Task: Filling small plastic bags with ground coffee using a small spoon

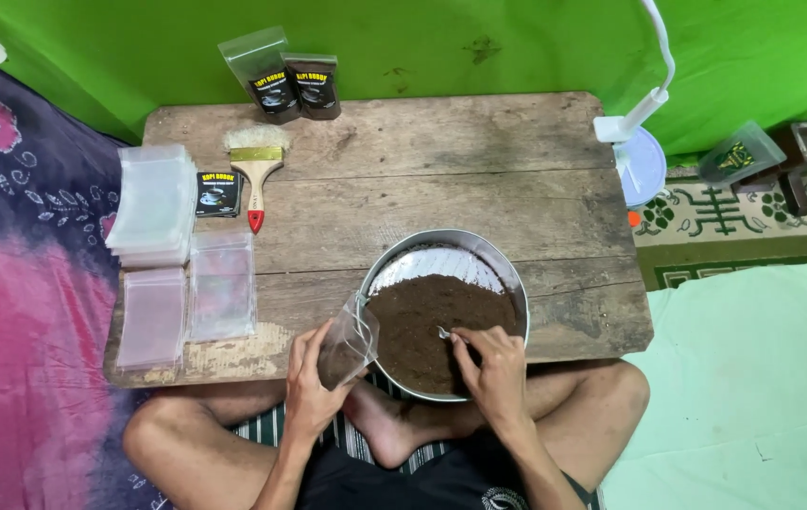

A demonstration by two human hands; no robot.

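A round metal pan (506, 267) half full of dark brown powder (432, 326) rests on the near edge of a low wooden table (422, 161). My left hand (311, 382) holds a clear plastic pouch (349, 342) with some brown powder in it, tilted against the pan's left rim. My right hand (490, 368) grips a small metal spoon (445, 332) whose tip rests in the powder. My crossed legs sit under the table's near edge.
Stacks of empty clear pouches (153, 203) lie on the table's left side, with a flat pouch (222, 285) beside them. A paintbrush (256, 170), a small dark label card (218, 192) and two filled packets (288, 85) sit at the back. A white lamp (640, 142) stands right.
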